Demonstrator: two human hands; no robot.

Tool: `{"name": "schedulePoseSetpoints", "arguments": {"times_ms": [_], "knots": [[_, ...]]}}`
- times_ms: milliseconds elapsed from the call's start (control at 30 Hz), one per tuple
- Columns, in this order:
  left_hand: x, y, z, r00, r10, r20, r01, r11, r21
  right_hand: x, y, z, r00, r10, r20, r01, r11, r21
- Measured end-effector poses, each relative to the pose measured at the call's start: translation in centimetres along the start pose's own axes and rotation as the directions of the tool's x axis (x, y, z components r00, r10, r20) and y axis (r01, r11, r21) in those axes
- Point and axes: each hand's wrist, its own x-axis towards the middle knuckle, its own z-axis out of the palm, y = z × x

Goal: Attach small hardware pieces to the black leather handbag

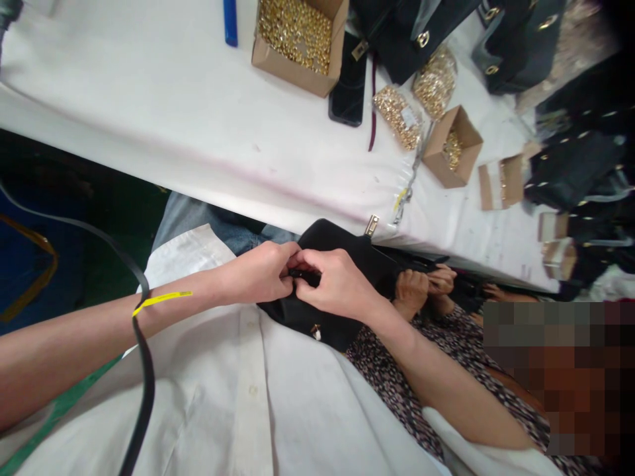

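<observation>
A black bag [342,248] rests on my lap just below the table's edge, with a gold clasp [372,225] at its top. My left hand [258,272] is closed and pinches the bag's edge. My right hand [335,281] is closed too, gripping the same edge from the other side. The two hands touch over the bag. A black cable with a yellow tag [161,299] hangs round my left wrist.
The white table [173,119] carries an open cardboard box of gold fittings [297,39], a phone [350,82], plastic bags of fittings [397,116], a smaller box [452,147] and black bags [575,158] at the right. Another person's hands [424,287] work beside me.
</observation>
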Motion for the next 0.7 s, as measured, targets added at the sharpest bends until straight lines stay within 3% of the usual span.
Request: {"name": "schedulePoseSetpoints", "arguments": {"times_ms": [167,400,700], "knots": [[0.0,-0.2,0.1,1.0,-0.01,-0.021,0.009,0.999,-0.044,-0.2,-0.1,0.5,0.999,0.039,-0.036,-0.038,0.999,0.036],[-1.0,-1.0,0.4,0.993,-0.112,0.031,0.116,0.943,-0.311,-0.9,0.3,1.1,0.992,0.109,-0.061,-0.103,0.991,0.09],[-1.6,-1.1,0.8,0.994,-0.099,-0.041,0.081,0.944,-0.32,-0.9,-0.1,1.2,0.997,0.044,-0.056,-0.041,0.997,0.058]]}}
